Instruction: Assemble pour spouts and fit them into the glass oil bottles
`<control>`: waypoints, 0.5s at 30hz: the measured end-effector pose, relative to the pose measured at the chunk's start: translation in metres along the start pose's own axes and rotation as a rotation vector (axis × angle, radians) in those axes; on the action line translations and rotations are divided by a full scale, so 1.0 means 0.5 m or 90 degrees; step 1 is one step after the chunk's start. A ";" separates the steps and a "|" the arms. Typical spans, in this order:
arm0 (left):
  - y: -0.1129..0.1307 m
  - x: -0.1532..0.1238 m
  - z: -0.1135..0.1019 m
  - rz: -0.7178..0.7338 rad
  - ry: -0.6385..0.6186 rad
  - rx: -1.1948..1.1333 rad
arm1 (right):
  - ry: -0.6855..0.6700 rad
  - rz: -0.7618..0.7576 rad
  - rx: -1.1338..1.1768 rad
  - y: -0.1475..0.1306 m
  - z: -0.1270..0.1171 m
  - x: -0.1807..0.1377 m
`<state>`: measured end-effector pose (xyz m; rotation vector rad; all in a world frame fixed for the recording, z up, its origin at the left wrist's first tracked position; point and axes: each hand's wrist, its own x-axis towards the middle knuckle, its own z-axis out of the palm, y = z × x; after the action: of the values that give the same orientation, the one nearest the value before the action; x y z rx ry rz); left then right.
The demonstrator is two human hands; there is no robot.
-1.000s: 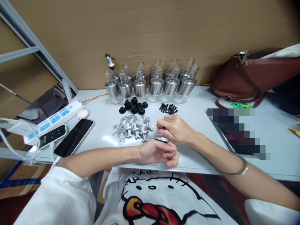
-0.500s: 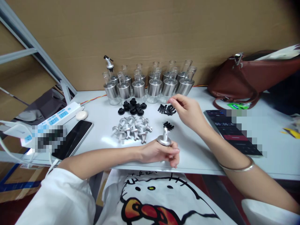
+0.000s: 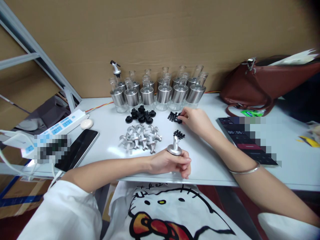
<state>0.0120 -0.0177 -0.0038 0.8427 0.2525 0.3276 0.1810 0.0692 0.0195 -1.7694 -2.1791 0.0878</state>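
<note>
"Holding what, left hand (image 3: 172,162)?"

"One metal spout (image 3: 175,146), gripped in curled fingers at the near edge of the table (image 3: 206,166): disc level, slim tube pointing up, long axis roughly upright."

"And right hand (image 3: 197,121)?"

"Placed farther off, fingertips drawn narrow at the right end of the black levers (image 3: 172,116). Cannot tell: piece pinched or merely touched."

"Bearing of levers from spout?"

"Straight to the far side, small black pieces (image 3: 179,135) between; right hand nearer."

"Materials?"

"Levers: slim, dark, plastic-looking, at mixed angles. Loose spouts (image 3: 143,138), left: satin silver, disc-based. Stoppers (image 3: 141,118), beyond those: black, ridged, round. Bottles (image 3: 164,95), farthest: clear glass, sleeved in brushed metal."
</note>
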 end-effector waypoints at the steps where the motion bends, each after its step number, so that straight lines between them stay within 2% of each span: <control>1: 0.000 0.000 0.000 -0.001 0.002 0.000 | -0.006 0.004 -0.029 -0.001 0.000 0.000; 5: 0.001 0.000 0.000 0.000 0.016 -0.010 | -0.024 0.021 -0.096 -0.003 0.000 -0.003; 9: 0.009 -0.005 0.003 -0.027 -0.004 0.021 | 0.023 0.015 -0.064 -0.003 -0.006 -0.005; 11: 0.012 -0.007 0.003 -0.034 -0.016 0.042 | 0.029 -0.020 0.052 -0.008 -0.013 -0.008; 12: 0.014 -0.008 0.003 -0.032 -0.023 0.046 | 0.000 -0.051 0.149 -0.012 -0.018 -0.009; 15: 0.013 -0.009 0.001 -0.019 -0.044 0.037 | -0.210 -0.172 0.474 -0.027 -0.033 -0.017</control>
<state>0.0069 -0.0158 0.0019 0.9053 0.2111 0.2640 0.1746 0.0554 0.0367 -1.0859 -2.1504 1.0368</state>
